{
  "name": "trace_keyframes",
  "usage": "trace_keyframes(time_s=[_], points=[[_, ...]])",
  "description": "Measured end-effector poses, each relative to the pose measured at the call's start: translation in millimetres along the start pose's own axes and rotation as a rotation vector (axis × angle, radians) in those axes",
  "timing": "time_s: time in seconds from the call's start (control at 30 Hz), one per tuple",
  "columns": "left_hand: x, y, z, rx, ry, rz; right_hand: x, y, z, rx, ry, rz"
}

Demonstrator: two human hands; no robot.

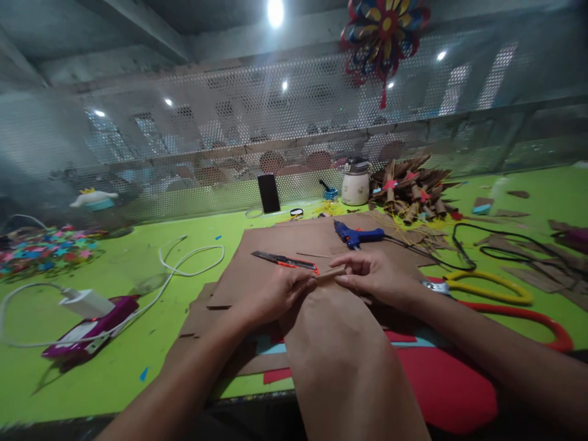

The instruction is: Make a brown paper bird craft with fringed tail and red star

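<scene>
A long sheet of brown paper runs from the table's front edge toward me, its far end rolled over into a narrow fold. My left hand pinches the left end of that rolled edge. At its right end, my right hand grips the same edge between thumb and fingers. Just beyond the left hand lies a utility knife with an orange-edged handle. A blue glue gun rests on stacked brown cardboard past the right hand. Scissors with yellow and red handles lie partly behind my right forearm.
Red sheets lie under the brown paper at the front edge. A purple power strip with a white charger and cable sits left. Colourful paper stars are heaped far left. A phone, a jar and brown paper rolls stand at the back.
</scene>
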State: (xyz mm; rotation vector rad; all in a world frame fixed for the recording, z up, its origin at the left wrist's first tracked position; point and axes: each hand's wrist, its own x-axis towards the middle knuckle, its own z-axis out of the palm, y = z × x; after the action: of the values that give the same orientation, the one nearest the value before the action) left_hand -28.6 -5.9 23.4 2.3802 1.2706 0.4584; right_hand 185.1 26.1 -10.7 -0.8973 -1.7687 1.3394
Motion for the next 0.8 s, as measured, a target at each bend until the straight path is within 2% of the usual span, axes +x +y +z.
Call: trace_keyframes(time_s=[0.43,0.57,0.7,0.8], points=[[0.3,2.1,1.6,0.029,0.001,0.066,-1.1,-5.1,1.6,-0.083,-0.051,-0.012],[0.0,1.1,2.8,0.037,-0.008,0.087,-1.7,-6.6,0.6,-0.203,-0.023,-0.08],[-0.9,0.4,3.6,0.045,0.0,0.098,-2.3,-11.1,-1.8,-0.382,0.054,-0.215],[-0.8,0.2,4.7,0.053,-0.002,0.108,-3.2,-13.3,-1.6,-0.42,0.029,-0.265]])
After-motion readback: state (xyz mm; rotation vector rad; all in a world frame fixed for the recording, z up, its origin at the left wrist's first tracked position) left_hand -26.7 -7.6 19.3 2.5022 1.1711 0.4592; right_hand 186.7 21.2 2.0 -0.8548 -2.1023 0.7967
